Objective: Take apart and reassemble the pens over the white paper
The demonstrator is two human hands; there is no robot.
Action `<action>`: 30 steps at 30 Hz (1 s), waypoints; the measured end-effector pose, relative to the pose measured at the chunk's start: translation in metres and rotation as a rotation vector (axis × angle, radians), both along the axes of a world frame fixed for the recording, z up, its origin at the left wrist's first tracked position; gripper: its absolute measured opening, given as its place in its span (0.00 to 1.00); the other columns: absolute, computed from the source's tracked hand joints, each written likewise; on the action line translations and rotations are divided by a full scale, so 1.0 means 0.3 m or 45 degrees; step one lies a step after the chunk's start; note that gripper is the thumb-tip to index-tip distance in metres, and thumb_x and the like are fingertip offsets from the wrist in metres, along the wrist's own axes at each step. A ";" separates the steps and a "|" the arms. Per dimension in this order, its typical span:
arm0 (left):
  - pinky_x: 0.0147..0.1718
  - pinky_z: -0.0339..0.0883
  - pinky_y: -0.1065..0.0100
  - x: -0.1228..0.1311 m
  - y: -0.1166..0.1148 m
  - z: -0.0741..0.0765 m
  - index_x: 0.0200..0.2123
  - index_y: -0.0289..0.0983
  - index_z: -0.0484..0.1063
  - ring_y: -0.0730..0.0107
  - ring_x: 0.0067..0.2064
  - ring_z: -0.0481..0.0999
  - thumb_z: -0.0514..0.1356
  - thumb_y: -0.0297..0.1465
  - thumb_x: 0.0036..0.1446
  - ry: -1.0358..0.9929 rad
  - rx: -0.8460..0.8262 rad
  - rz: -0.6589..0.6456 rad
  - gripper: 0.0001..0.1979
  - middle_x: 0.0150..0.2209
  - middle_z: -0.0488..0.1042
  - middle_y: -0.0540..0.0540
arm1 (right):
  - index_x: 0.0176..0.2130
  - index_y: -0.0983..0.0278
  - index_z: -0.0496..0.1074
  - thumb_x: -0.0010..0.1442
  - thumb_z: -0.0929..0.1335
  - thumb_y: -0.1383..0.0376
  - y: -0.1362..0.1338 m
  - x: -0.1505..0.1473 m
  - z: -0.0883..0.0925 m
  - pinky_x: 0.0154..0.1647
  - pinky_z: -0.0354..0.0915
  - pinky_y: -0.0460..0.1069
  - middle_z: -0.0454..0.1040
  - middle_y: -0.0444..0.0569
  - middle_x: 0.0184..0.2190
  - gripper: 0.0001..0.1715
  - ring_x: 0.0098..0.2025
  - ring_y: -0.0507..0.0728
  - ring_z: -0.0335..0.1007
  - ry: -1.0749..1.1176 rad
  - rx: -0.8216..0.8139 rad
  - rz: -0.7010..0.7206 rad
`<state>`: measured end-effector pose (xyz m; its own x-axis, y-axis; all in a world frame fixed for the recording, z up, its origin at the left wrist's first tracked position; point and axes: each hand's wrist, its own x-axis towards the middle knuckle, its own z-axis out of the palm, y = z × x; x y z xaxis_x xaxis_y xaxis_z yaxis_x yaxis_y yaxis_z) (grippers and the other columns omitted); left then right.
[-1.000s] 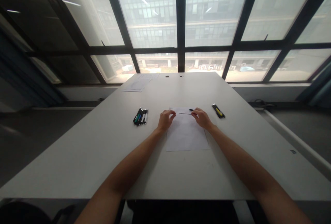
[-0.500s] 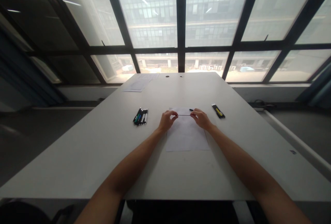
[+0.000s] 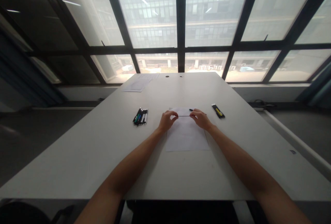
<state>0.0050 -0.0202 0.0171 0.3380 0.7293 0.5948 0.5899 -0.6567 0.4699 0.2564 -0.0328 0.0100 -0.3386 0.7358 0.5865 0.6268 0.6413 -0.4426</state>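
1. Your left hand (image 3: 166,121) has thumb and fingers pinched narrow at the left end of a thin dark rod (image 3: 183,116); the very end is hidden by your fingertips.
2. Your right hand (image 3: 201,118) is closed in a similar pinch at the rod's right end, so neither hand is wide and neither is free.
3. The rod's long axis runs crosswise, from your left to your right, roughly parallel with the table's near edge. It lies directly rightward of your left fingertips and directly leftward of your right ones. Neither hand is clearly nearer, since each meets one end; only the middle stretch shows bare between them.
4. You have the rod over the upper part of a white sheet of paper (image 3: 186,137). Whether it touches the sheet or is just above it, you cannot tell from this view.
5. Just beyond your right hand, a dark pen-like piece (image 3: 191,109) lies near the sheet's far edge, partly covered by the hand.
6. Apart from your left hand, on its outer side, a group of pens (image 3: 140,117) lies side by side, pointing mostly away from you.
7. Outward of your right hand is a smaller bundle of dark pens (image 3: 218,111) with a yellow part, on the same white table (image 3: 103,155).
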 end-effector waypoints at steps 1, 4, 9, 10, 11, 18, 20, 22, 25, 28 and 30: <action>0.45 0.68 0.62 0.000 0.001 -0.001 0.34 0.39 0.77 0.64 0.40 0.75 0.65 0.30 0.55 0.007 0.001 -0.008 0.02 0.35 0.79 0.48 | 0.34 0.61 0.75 0.64 0.66 0.69 0.000 -0.001 0.000 0.44 0.64 0.49 0.73 0.48 0.35 0.08 0.39 0.55 0.69 0.003 -0.001 0.007; 0.46 0.67 0.61 -0.001 0.003 -0.006 0.34 0.39 0.77 0.64 0.41 0.75 0.65 0.30 0.55 0.025 0.000 -0.022 0.02 0.36 0.79 0.48 | 0.34 0.61 0.75 0.64 0.66 0.68 -0.002 -0.004 0.003 0.44 0.64 0.50 0.72 0.48 0.35 0.07 0.39 0.55 0.69 0.008 0.001 0.030; 0.46 0.67 0.62 0.000 0.006 -0.008 0.35 0.39 0.77 0.65 0.41 0.75 0.64 0.30 0.56 0.033 -0.006 -0.047 0.03 0.37 0.79 0.48 | 0.35 0.61 0.75 0.64 0.66 0.68 -0.005 -0.006 0.008 0.44 0.64 0.50 0.73 0.48 0.35 0.08 0.39 0.56 0.68 0.001 0.001 0.044; 0.46 0.67 0.62 0.000 0.005 -0.007 0.35 0.39 0.77 0.65 0.41 0.75 0.64 0.30 0.56 0.035 -0.014 -0.048 0.03 0.37 0.79 0.48 | 0.34 0.61 0.75 0.64 0.66 0.69 -0.005 -0.006 0.009 0.44 0.64 0.50 0.73 0.48 0.35 0.08 0.39 0.56 0.68 0.001 0.002 0.042; 0.46 0.67 0.62 -0.001 0.005 -0.006 0.35 0.39 0.77 0.65 0.41 0.75 0.64 0.30 0.56 0.035 -0.020 -0.045 0.03 0.36 0.79 0.47 | 0.34 0.61 0.75 0.64 0.66 0.69 -0.006 -0.006 0.010 0.44 0.64 0.50 0.72 0.48 0.35 0.08 0.39 0.56 0.68 0.001 0.003 0.038; 0.45 0.68 0.62 0.000 0.001 0.002 0.35 0.40 0.77 0.65 0.40 0.76 0.64 0.30 0.56 0.007 -0.024 -0.036 0.03 0.36 0.79 0.48 | 0.35 0.61 0.75 0.64 0.66 0.68 -0.003 -0.003 0.005 0.44 0.64 0.50 0.73 0.49 0.35 0.08 0.39 0.56 0.69 -0.002 0.014 0.030; 0.45 0.69 0.62 0.000 0.000 0.004 0.35 0.39 0.77 0.65 0.39 0.76 0.65 0.31 0.55 0.002 -0.039 -0.025 0.04 0.36 0.80 0.48 | 0.35 0.61 0.75 0.64 0.66 0.68 -0.001 -0.003 0.002 0.44 0.64 0.50 0.73 0.49 0.35 0.08 0.39 0.56 0.69 0.005 0.010 0.031; 0.45 0.69 0.62 0.000 0.000 0.003 0.37 0.39 0.77 0.65 0.39 0.77 0.65 0.31 0.55 -0.006 -0.040 -0.024 0.05 0.36 0.80 0.47 | 0.35 0.61 0.75 0.63 0.66 0.68 0.000 -0.004 0.001 0.43 0.64 0.50 0.72 0.49 0.34 0.08 0.38 0.56 0.69 0.017 0.005 0.037; 0.45 0.69 0.62 0.001 0.003 -0.002 0.38 0.39 0.78 0.65 0.40 0.77 0.65 0.31 0.56 -0.003 -0.029 -0.047 0.06 0.36 0.80 0.46 | 0.34 0.61 0.75 0.63 0.66 0.68 0.000 -0.005 0.002 0.43 0.65 0.50 0.72 0.48 0.34 0.08 0.38 0.55 0.68 0.036 0.001 0.051; 0.46 0.69 0.61 0.002 0.009 -0.011 0.38 0.40 0.79 0.65 0.40 0.78 0.63 0.30 0.58 0.009 -0.017 -0.082 0.05 0.37 0.81 0.47 | 0.34 0.61 0.75 0.63 0.66 0.68 -0.001 -0.006 0.003 0.42 0.65 0.50 0.72 0.48 0.33 0.08 0.37 0.55 0.68 0.047 0.001 0.057; 0.46 0.69 0.61 0.003 0.012 -0.016 0.38 0.40 0.79 0.65 0.40 0.78 0.62 0.30 0.59 0.012 -0.022 -0.095 0.06 0.38 0.81 0.47 | 0.34 0.61 0.75 0.63 0.66 0.67 -0.002 -0.005 0.003 0.43 0.65 0.50 0.72 0.48 0.33 0.08 0.37 0.55 0.69 0.044 -0.004 0.056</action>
